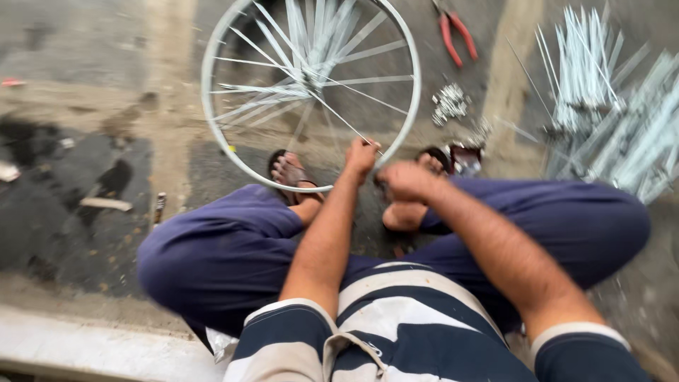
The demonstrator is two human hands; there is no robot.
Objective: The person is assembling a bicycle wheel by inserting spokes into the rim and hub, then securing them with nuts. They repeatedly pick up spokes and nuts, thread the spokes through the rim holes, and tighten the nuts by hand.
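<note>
**Both hands at the near rim of a bare wheel**

L hand (362, 156) sits at the near edge of the wheel rim (210, 120); fingers curled tight, pinching the end of a thin spoke (339, 117) that runs up twd the hub (309, 81); R hand (404, 181) just beside it, a touch nearer the body, closed in a loose fist; blurred, so can't tell what, if anything, it grips. Both forearms bare, coming out of navy-and-white striped sleeves.

Rim is silver, lying flat on the concrete floor (85, 106) betw. the person's knees; spokes fan out from hub, some loose and bunched at the top, others reaching the rim. Person sits cross-legged in dark blue trousers; left foot (290, 172) in a sandal under the near rim edge; right foot (433, 160) also sandalled, just right of the hands.

Containers: a small dark red box (465, 160) next to right foot; contents too blurred to tell. Above it a loose heap of small silver bits (450, 102) straight on the floor, not in anything. Red-handled pliers (456, 35) lie near the rim's upper right. Far right, a big pile of spare spokes (601, 106), well apart from the hands.
</note>
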